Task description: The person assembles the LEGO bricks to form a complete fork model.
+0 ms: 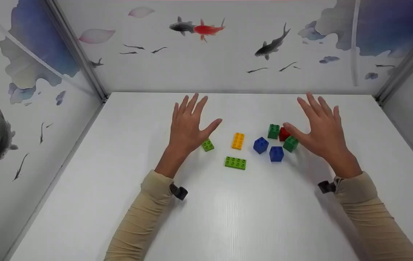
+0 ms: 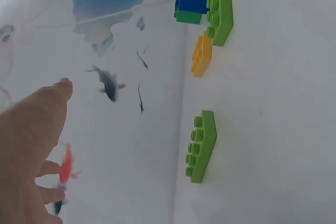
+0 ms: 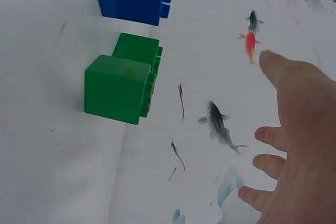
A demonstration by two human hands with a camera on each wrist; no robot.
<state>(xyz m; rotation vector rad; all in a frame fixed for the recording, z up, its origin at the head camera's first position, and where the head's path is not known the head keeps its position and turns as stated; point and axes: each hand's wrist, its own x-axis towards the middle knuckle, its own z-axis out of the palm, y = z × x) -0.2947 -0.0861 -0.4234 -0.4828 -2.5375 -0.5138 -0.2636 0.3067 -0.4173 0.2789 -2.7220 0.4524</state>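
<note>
My left hand is held over the table with fingers spread and nothing in its grasp. Partly under its thumb in the head view lies a flat lime green brick. Another lime green brick and a yellow brick lie flat near the middle. My right hand hovers with straight, spread fingers beside a cluster of taller bricks. These are a red brick, partly hidden by the thumb, a green brick, another green brick, a blue brick and a second blue brick.
The white table is bounded by a back wall and side walls printed with fish. Metal posts stand at the corners. A small black camera sits at the left wrist, another camera at the right.
</note>
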